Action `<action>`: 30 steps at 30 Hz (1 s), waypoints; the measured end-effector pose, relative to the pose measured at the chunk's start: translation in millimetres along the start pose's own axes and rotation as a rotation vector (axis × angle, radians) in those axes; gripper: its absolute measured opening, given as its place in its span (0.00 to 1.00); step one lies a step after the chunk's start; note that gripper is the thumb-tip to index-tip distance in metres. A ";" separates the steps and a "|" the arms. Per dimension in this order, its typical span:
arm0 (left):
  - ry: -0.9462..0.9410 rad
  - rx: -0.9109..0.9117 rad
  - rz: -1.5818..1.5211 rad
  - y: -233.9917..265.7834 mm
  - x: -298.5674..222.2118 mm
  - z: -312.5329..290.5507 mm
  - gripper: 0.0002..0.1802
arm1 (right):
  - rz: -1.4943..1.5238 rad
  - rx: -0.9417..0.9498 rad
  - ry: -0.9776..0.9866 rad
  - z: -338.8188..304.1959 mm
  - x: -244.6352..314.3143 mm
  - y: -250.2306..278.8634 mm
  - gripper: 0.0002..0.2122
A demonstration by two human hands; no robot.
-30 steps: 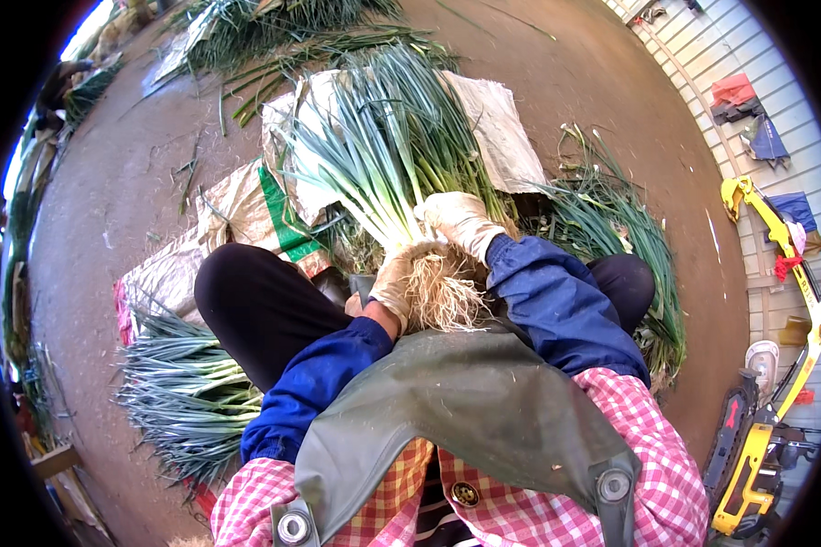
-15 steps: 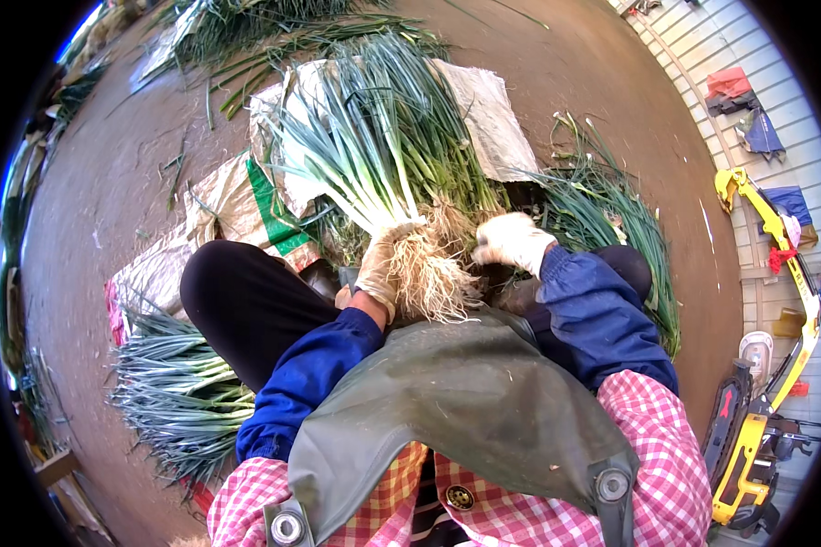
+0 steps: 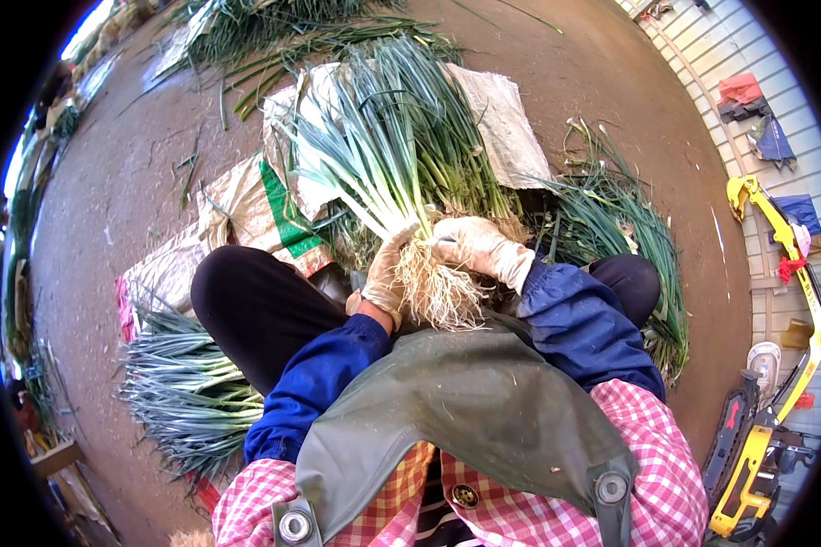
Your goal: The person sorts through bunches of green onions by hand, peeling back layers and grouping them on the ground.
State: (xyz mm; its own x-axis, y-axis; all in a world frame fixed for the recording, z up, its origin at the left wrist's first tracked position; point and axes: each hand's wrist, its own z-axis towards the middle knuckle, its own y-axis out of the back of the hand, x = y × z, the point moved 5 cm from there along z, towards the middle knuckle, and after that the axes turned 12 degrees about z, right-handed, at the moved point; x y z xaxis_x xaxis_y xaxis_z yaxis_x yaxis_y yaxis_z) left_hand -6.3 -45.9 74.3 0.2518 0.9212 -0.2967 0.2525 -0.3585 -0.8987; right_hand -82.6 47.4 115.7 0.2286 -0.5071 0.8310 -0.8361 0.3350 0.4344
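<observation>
A bunch of green onions (image 3: 400, 202) with white stems and pale, stringy roots (image 3: 442, 287) is held in front of my lap, its leaves pointing away. Gloved, my left hand (image 3: 388, 275) is closed round the stems from the left, just above the roots. From the right, my gloved right hand (image 3: 479, 248) reaches over the root end, its fingers closed against the stems. Its fingertips are partly hidden. Behind the held bunch lies a thick pile of green onions (image 3: 456, 150) on a pale woven sack (image 3: 497, 118).
More green onions lie to the left (image 3: 187, 392) and right (image 3: 625, 237), with a further heap (image 3: 269, 32) at the far left. A sack with a green stripe (image 3: 287, 214) lies by my left knee. A yellow toy excavator (image 3: 748, 474) stands at the right by the tiles.
My right hand, a fist apart from the bunch before, has moved left onto the stems above the roots. My left hand keeps its hold. The view has shifted slightly.
</observation>
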 end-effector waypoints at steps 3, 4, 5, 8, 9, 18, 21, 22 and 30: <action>0.015 0.017 -0.056 -1.8 3.6 4.5 0.19 | -0.013 -0.051 0.323 2.5 -36.8 -12.8 0.15; 0.021 0.040 -0.052 0.7 4.8 5.0 0.19 | -0.086 -0.115 0.363 -5.7 -22.8 -11.8 0.15; 0.027 0.063 -0.049 7.4 7.2 7.7 0.19 | -0.145 -0.096 0.278 -8.7 -26.2 -12.1 0.13; 0.049 0.061 -0.124 4.0 2.2 -0.3 0.16 | 0.226 -0.064 0.128 -16.1 -20.4 -15.3 0.12; 0.042 0.058 -0.129 3.4 1.5 3.7 0.16 | 0.308 -0.153 0.345 -20.5 -14.3 -9.2 0.10; 0.056 -0.101 0.072 -11.4 -17.9 -18.4 0.12 | -0.758 0.194 -0.271 -35.0 -12.0 35.7 0.15; 0.076 -0.102 0.192 -18.1 -17.9 -23.8 0.11 | 0.186 -0.096 -0.211 -14.4 -39.4 60.9 0.21; 0.062 -0.122 0.233 -21.2 -19.4 -27.8 0.11 | 0.730 -0.090 -0.190 -7.8 -36.6 54.8 0.24; 0.243 -0.109 0.793 -83.6 -54.3 -88.5 0.21 | 1.444 -0.175 -0.095 76.6 -4.1 7.6 0.13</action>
State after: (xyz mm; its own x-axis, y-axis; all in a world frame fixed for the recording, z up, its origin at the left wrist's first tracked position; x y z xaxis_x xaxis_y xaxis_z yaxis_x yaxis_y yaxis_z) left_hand 41.6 -79.3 194.1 0.5842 0.3359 -0.7389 0.0015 -0.9108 -0.4129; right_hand -128.1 -8.8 88.9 -0.7799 0.3007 0.5490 -0.2330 0.6745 -0.7005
